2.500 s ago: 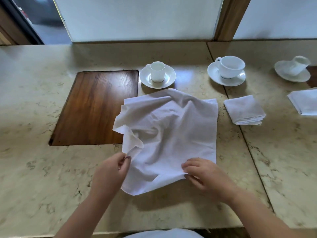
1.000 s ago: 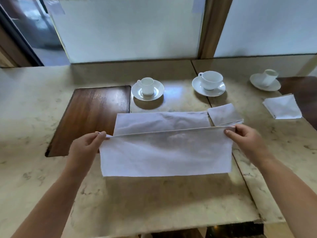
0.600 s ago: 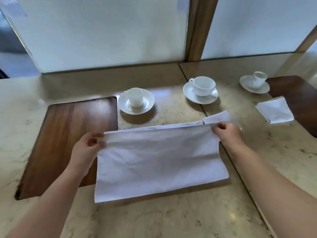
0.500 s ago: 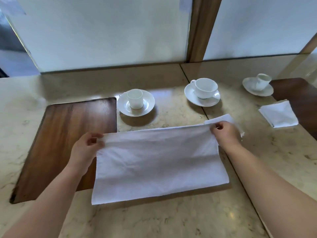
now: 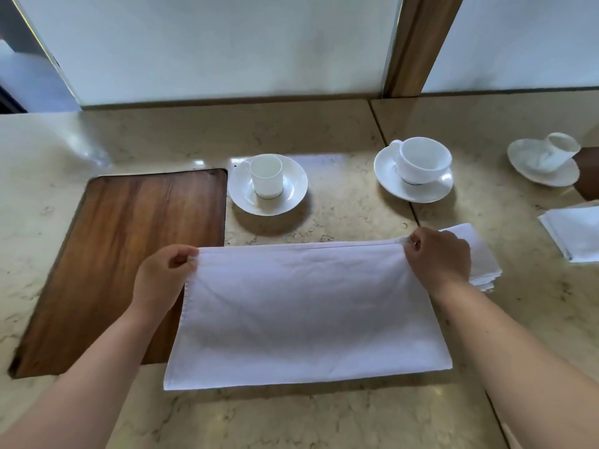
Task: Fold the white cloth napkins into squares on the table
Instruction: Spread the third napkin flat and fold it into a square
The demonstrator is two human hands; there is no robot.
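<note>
Napkin (image 5: 308, 315) — white cloth, folded once into a wide rectangle — lies flat on the marble table (image 5: 324, 419), its near folded edge toward the person, its left end overlapping the edge of the wooden inlay (image 5: 129, 254). Far edge shows the stitched hems lined up one on the other. Left hand (image 5: 162, 280) pinches the far left corner, thumb and fingers curled round the cloth. Right hand (image 5: 437, 257) pinches the far right corner in the same way. Both forearms reach in from the near side, one along each short end of the cloth.

Just beyond the right hand, partly hidden by it, sits a folded napkin (image 5: 479, 254) — already a square, layers visible at its near edge. Another folded square (image 5: 573, 234) lies further right, cut off by the frame edge.

Beyond the cloth, well apart from it: a small straight cup on a saucer (image 5: 267, 184) beside the inlay's far right corner; a wider cup on a saucer (image 5: 415, 170) to the right of that; a third cup on a saucer (image 5: 547, 160) at far right, distorted by the lens. Frosted glass panels and a wooden post (image 5: 418, 43) stand behind the table.
</note>
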